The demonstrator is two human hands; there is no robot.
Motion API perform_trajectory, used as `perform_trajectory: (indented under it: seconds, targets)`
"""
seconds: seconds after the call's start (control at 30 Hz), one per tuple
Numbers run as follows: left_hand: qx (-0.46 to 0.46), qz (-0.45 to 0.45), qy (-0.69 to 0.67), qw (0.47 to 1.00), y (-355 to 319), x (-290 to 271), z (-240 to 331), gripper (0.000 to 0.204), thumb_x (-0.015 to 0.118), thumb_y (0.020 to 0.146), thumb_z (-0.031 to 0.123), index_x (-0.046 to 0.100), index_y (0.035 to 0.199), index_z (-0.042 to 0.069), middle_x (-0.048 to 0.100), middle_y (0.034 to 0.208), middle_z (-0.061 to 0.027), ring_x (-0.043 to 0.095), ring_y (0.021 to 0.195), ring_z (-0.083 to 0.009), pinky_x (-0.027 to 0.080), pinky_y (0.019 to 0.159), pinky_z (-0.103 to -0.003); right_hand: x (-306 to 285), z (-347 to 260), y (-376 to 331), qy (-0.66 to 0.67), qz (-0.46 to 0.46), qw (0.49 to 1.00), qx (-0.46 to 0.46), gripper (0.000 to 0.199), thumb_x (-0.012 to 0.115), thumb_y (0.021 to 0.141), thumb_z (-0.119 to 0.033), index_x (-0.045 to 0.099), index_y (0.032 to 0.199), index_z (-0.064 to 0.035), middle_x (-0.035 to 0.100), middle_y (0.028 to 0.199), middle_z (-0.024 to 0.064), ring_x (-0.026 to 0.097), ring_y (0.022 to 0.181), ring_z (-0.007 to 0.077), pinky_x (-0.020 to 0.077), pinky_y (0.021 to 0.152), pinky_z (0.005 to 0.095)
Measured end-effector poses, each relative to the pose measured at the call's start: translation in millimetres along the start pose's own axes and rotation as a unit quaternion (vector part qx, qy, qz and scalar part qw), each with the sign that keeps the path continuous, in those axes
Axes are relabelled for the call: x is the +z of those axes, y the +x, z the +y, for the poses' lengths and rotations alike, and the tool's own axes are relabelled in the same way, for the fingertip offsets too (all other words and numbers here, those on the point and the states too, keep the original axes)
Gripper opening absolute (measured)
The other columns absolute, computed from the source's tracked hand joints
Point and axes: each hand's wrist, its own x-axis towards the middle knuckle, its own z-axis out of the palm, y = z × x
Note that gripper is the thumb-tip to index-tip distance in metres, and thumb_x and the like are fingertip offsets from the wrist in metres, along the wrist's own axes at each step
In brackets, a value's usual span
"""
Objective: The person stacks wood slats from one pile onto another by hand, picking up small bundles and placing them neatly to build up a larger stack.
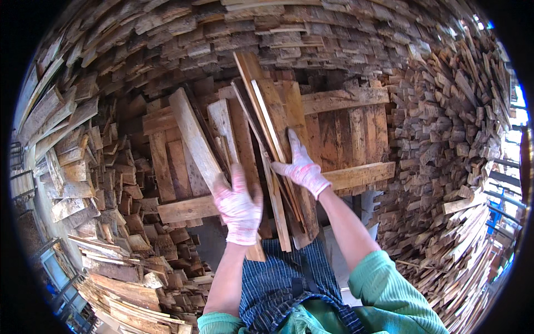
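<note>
Both my hands wear pale pink-patterned work gloves. My left hand [238, 205] grips the near ends of two or three rough wooden planks [196, 139] that fan up and away from me. My right hand [301, 166] presses flat against a bundle of thin wooden slats [270, 118] standing on edge, its fingers spread along their side. The planks and slats rest on a wooden pallet [345, 136] in front of me. My green sleeves and a dark striped apron [283, 284] show at the bottom.
Tall stacks of split scrap wood [445, 139] wall in the pallet on the left, back and right. More loose boards [128, 300] lie heaped at lower left. A blue metal frame [503, 211] shows at the far right edge.
</note>
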Motion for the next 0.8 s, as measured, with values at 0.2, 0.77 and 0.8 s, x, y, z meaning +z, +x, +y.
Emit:
perform_trajectory:
  seconds: [0.2,0.77,0.8]
  targets:
    - [0.024,-0.025,-0.039,0.999,-31.0,68.4,80.4,0.076,0.067,0.092,0.043,0.036,0.155,0.015,0.040,0.134,-0.0292,0.039,0.122,-0.0501,0.040,0.100,-0.059,-26.9,36.5,25.0,0.237,-0.054,0.968,-0.062,0.118,0.088,0.074,-0.033,0.013,0.162,-0.0119,0.030,0.160,0.0264,0.038,0.144,0.0405,0.0291,0.122,0.0439]
    - [-0.111,-0.060,-0.063,0.990,-31.0,97.5,35.2,0.098,0.083,0.081,0.034,0.025,0.159,0.022,0.040,0.140,-0.0296,0.049,0.123,-0.0456,0.046,0.103,-0.048,-43.9,149.6,13.9,-0.157,0.181,0.968,0.072,0.080,0.059,0.095,-0.046,0.022,0.161,-0.0195,0.054,0.108,0.0258,0.059,0.094,0.0406,0.0507,0.085,0.0489]
    - [-0.121,-0.070,-0.079,0.987,-29.5,97.0,37.1,0.099,0.085,0.079,0.025,0.027,0.159,0.018,0.040,0.141,-0.0278,0.050,0.124,-0.0433,0.045,0.105,-0.046,-32.9,133.5,12.7,-0.106,0.151,0.981,0.054,0.076,0.056,0.097,-0.046,0.023,0.160,-0.0194,0.053,0.107,0.0269,0.059,0.091,0.0421,0.0498,0.083,0.0510]
